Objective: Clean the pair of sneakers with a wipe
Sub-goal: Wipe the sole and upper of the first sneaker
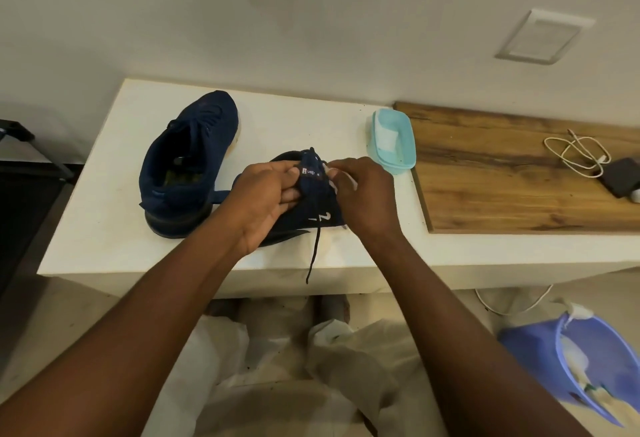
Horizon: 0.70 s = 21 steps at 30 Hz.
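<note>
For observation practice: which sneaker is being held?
The sneaker by the turquoise box: left hand grips it, right hand holds a wipe; the other sneaker sits untouched.

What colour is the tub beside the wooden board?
The tub is light turquoise, shown plainly in the head view.

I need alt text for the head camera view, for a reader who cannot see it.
Two bare hands work on a navy sneaker on a white counter: the left hand grips its tongue, the right hand holds a white wipe against it. The second navy sneaker sits to the left; a light blue wipe container sits to the right.
</note>
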{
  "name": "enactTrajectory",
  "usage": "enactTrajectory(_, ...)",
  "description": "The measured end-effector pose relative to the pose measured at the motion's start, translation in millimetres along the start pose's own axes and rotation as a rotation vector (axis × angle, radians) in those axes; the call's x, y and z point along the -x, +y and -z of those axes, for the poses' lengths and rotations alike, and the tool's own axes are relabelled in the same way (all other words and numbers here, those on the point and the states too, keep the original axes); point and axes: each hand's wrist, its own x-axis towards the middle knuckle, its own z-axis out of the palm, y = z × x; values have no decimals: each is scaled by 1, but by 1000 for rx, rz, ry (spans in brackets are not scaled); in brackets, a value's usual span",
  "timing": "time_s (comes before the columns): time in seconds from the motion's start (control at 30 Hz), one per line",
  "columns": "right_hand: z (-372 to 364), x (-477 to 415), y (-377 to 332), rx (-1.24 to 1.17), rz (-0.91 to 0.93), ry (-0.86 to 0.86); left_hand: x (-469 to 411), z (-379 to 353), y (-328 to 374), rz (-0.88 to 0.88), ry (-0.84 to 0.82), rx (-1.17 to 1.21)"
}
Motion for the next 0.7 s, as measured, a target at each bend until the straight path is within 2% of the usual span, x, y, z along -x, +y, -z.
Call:
enactTrajectory(0.17, -10, 22, -27, -11, 155, -76, 4, -4, 4, 2, 46, 93)
enactTrajectory(0.27, -6, 5, -1, -3, 8, 1, 7, -8, 3, 0, 41, 75)
enactTrajectory(0.33, -5, 6, 3, -2, -24, 23, 9, -9, 2, -4, 50, 69)
enactTrajectory(0.5, -10, 18, -25, -16, 164, -30, 11, -9, 6, -16, 64, 101)
enactTrajectory(0.63, 0, -7, 5, 7, -18, 25, 9, -11, 4, -12, 73, 54)
enactTrajectory(0.7, -5, -1, 1, -32, 9, -19, 8, -11, 4, -17, 75, 62)
